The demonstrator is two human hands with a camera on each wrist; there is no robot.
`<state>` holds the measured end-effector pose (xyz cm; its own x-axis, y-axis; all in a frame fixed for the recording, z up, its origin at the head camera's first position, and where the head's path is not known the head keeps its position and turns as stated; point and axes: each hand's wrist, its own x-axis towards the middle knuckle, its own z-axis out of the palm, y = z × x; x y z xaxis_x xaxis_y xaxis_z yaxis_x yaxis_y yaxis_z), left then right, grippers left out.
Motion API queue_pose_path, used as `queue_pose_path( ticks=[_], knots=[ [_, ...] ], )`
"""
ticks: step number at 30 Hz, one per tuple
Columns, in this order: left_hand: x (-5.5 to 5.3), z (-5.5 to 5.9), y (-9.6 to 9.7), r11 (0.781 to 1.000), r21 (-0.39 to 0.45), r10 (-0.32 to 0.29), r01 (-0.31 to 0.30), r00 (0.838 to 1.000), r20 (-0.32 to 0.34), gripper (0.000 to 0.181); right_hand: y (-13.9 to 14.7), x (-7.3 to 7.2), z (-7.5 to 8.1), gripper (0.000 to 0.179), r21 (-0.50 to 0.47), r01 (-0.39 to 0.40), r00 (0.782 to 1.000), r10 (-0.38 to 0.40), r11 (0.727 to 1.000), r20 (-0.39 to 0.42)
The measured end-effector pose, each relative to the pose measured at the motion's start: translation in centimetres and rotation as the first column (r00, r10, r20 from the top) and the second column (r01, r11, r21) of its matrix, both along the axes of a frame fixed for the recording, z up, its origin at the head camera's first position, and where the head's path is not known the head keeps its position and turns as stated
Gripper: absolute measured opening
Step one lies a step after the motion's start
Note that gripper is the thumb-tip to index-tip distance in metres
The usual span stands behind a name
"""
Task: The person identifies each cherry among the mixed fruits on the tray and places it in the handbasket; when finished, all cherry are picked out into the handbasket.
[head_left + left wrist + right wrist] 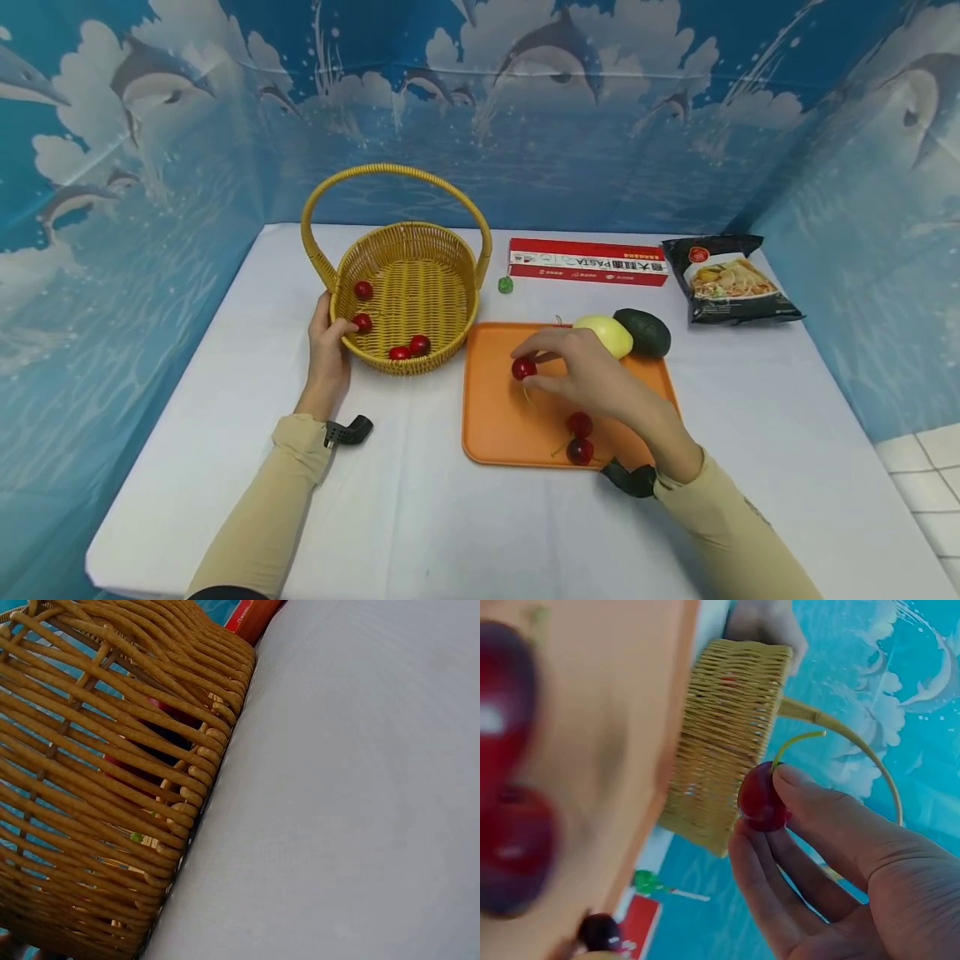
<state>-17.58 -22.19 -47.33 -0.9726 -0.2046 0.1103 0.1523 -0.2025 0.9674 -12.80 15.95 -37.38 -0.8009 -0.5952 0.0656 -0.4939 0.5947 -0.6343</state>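
My right hand [592, 375] pinches a dark red cherry [761, 796] between thumb and fingertips, its green stem upward in the right wrist view. This cherry is held over the orange tray [487, 433]. Two more cherries [580, 437] lie near the tray's front edge, large and blurred in the right wrist view. At the left, my left hand [327, 346] grips the side of a yellow woven basket [405, 367], thumb over its rim. Several cherries [420, 344] lie inside the basket, partly visible through the weave in the left wrist view.
A yellow-green fruit [604, 333] and an avocado [643, 333] sit at the tray's back right corner. Behind are a red pasta box [588, 262], a small green item [506, 285] and a black food packet [727, 283]. The basket's tall handle [390, 169] arches upward.
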Motion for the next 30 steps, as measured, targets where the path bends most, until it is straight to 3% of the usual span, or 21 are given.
queue_pose_path(
  ticks=[9, 15, 22, 30],
  knots=[
    [0.0, -0.1, 0.1, 1.0, 0.006, 0.003, -0.003, 1.0, -0.01, 0.078, -4.5, -2.9, 1.3, 0.033, -0.061, -0.051, 0.997, 0.047, 0.997, -0.066],
    [0.0, 0.0, 0.4, 1.0, 0.007, -0.002, 0.002, 1.0, -0.013, 0.079, -6.8, -4.0, 1.4, 0.033, -0.11, -0.041, 0.994, 0.029, 0.993, -0.105],
    [0.0, 0.1, 0.3, 1.0, -0.016, -0.001, 0.001, 1.0, -0.005, 0.079, -8.3, -4.5, 1.1, 0.037, -0.177, -0.042, 0.995, 0.025, 0.983, -0.098],
    [-0.1, 0.0, 0.1, 1.0, -0.018, 0.004, -0.004, 1.0, 0.0, 0.079, -7.2, -3.6, 0.9, 0.039, -0.131, 0.015, 0.994, -0.029, 0.991, -0.109]
  ],
)
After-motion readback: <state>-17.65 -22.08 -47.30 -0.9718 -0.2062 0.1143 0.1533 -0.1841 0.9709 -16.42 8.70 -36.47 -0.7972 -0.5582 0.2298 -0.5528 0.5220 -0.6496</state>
